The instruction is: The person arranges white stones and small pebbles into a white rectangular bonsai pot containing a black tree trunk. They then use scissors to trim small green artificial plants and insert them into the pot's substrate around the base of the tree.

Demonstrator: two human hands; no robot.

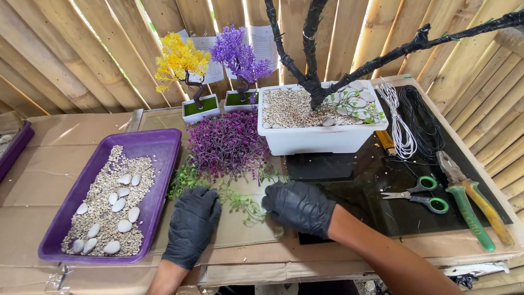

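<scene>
Thin green sprigs (240, 199) lie on the cardboard worktop (245, 229) between two gloved hands; the left hand (191, 224) rests flat, the right hand (297, 207) curls over their tips. A careless tug could snap them or scatter the purple foliage pile (226, 145) just behind.

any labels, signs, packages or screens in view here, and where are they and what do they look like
Paper sheet: on the bamboo wall behind the yellow mini tree, white rectangle with small dark print.
Second paper sheet: on the wall right of the purple mini tree, white, printed, partly hidden by a black-wrapped branch.
No packages or screens.
</scene>
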